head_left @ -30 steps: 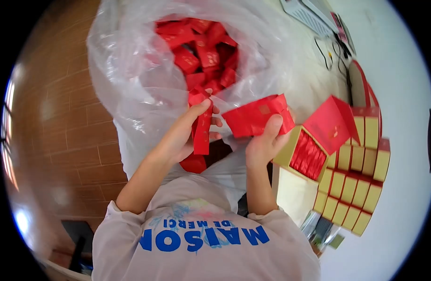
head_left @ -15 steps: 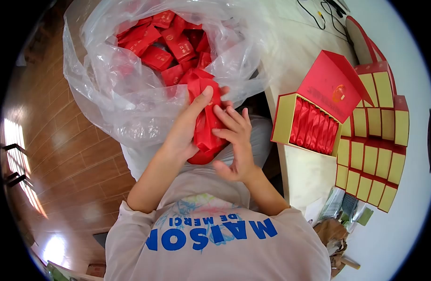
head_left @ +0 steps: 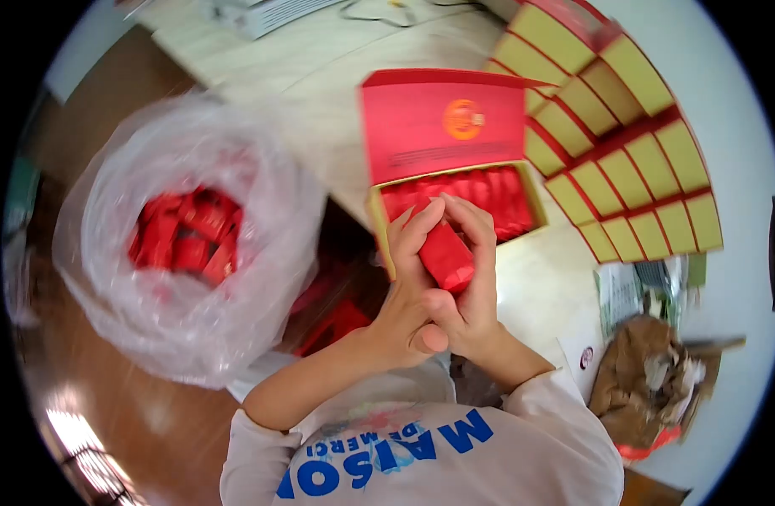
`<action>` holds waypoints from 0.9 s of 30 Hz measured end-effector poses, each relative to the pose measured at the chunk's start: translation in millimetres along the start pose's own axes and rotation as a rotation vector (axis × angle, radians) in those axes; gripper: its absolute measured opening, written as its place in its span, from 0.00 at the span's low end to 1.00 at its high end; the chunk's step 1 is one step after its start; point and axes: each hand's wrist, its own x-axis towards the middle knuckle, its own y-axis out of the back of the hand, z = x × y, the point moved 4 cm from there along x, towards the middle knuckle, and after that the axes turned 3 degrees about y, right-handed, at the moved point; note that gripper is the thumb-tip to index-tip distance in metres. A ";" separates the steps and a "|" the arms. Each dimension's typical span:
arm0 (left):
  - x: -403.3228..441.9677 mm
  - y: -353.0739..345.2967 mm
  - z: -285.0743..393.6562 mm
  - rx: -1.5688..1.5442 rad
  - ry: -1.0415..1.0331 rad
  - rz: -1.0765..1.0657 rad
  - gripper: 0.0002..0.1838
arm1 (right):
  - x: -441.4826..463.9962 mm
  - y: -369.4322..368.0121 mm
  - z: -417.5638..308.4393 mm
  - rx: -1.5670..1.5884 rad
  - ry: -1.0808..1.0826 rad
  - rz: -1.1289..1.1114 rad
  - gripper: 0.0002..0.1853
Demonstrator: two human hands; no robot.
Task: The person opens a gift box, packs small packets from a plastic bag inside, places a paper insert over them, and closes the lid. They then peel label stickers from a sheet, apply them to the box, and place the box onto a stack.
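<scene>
Both my hands are wrapped round a bundle of small red packets (head_left: 447,257), pressing it from either side. My left hand (head_left: 404,295) closes on its left side, and my right hand (head_left: 478,287) on its right. Just beyond the fingertips stands an open red and gold box (head_left: 539,205) on the table, its red lid (head_left: 429,126) raised, with a round gold emblem inside. A row of red packets (head_left: 509,202) fills the part of the box I can see; my fingers hide some of them. How many packets are in my hands cannot be made out.
A large clear plastic bag (head_left: 92,244) of loose red packets (head_left: 206,215) stands at the left. Stacked gold and red boxes (head_left: 648,185) line the table's right side. Crumpled brown paper (head_left: 632,371) lies near me at right; cables (head_left: 379,18) lie at the back.
My hands have moved right with the red packets, from beside the plastic bag to the front of the open box, and now close together round them. The view has turned rightward.
</scene>
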 end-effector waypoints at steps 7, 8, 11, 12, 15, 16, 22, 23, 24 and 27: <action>80.9 -64.2 -11.3 0.296 -0.124 -0.416 0.51 | 4.5 121.5 27.9 -0.217 -0.310 0.281 0.30; 92.4 -68.1 -15.3 0.331 -0.104 -0.434 0.44 | 4.5 139.4 39.4 -0.180 -0.272 0.340 0.30; 123.0 -74.2 -51.6 0.640 -0.088 -0.383 0.30 | 14.9 179.1 51.3 -0.319 -0.322 0.426 0.32; 131.9 -75.3 -64.0 0.730 -0.061 -0.397 0.27 | 16.3 186.1 66.6 -0.398 -0.237 0.401 0.32; 146.2 -88.8 -88.8 0.852 -0.262 -0.484 0.18 | 31.3 186.2 82.6 -0.449 -0.351 0.310 0.28; 146.0 -94.0 -95.4 0.923 -0.361 -0.557 0.16 | 36.3 184.1 92.1 -0.578 -0.208 0.250 0.25; 143.7 -87.2 -114.4 0.984 -0.281 -0.544 0.08 | 53.0 168.9 120.5 -0.797 -0.067 0.150 0.18; 143.9 -86.4 -112.8 0.968 -0.248 -0.533 0.08 | 51.5 162.0 125.4 -0.828 -0.070 0.079 0.18; 143.3 -86.3 -114.3 0.971 -0.243 -0.532 0.08 | 51.2 154.8 130.0 -0.860 -0.067 0.008 0.17; 145.4 -85.6 -115.2 0.986 -0.271 -0.482 0.07 | 47.5 145.1 135.9 -0.861 -0.256 -0.105 0.14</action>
